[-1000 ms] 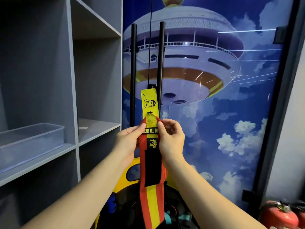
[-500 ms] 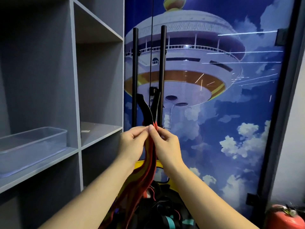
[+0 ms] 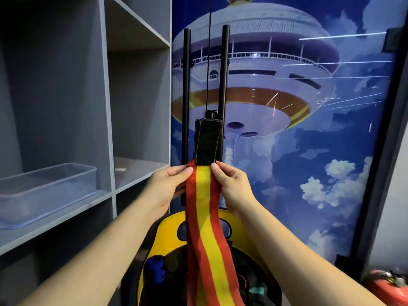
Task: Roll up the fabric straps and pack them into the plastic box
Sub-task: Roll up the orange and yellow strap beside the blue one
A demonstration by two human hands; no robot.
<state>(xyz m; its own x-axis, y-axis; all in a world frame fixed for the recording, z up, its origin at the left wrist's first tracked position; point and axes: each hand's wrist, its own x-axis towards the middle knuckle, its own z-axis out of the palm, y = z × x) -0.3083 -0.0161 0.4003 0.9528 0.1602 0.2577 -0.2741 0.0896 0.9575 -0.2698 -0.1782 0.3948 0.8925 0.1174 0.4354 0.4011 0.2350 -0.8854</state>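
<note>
Grey shelf unit (image 3: 106,107) on the left; clear plastic box (image 3: 47,191) sits on its lower shelf, well apart from the hands. Red-and-yellow strap (image 3: 206,221) hangs unrolled, held upright before a pair of black door handles (image 3: 224,93); its black end patch (image 3: 207,143) stands above the fingers. Left hand (image 3: 166,188) pinches the strap's left edge, right hand (image 3: 231,186) its right edge, both grips pressed onto the fabric just below the patch.
</note>
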